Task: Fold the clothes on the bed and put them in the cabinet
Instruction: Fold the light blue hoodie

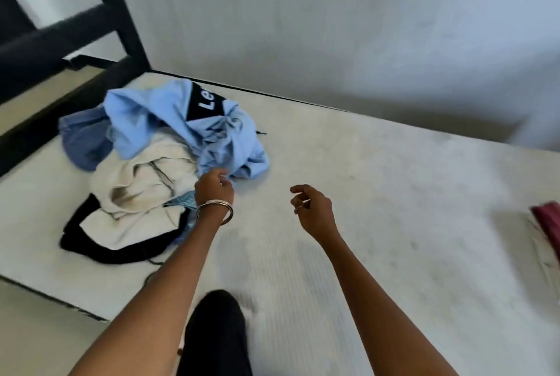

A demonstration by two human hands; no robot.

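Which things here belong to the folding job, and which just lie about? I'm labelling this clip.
Job:
- light blue garment, gripped at its near edge by the left hand
- cream garment
- dark blue garment
- black-trimmed piece
- right hand, loosely curled, holding nothing
- bed

Lying about:
- dark red item at the right edge
- black bed frame

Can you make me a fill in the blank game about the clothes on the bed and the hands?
1. The left hand touches the light ____ shirt.
2. The right hand holds ____.
3. The cream garment lies partly ____ the blue shirt.
4. A bangle is on the ____ wrist.

Missing words: blue; nothing; under; left
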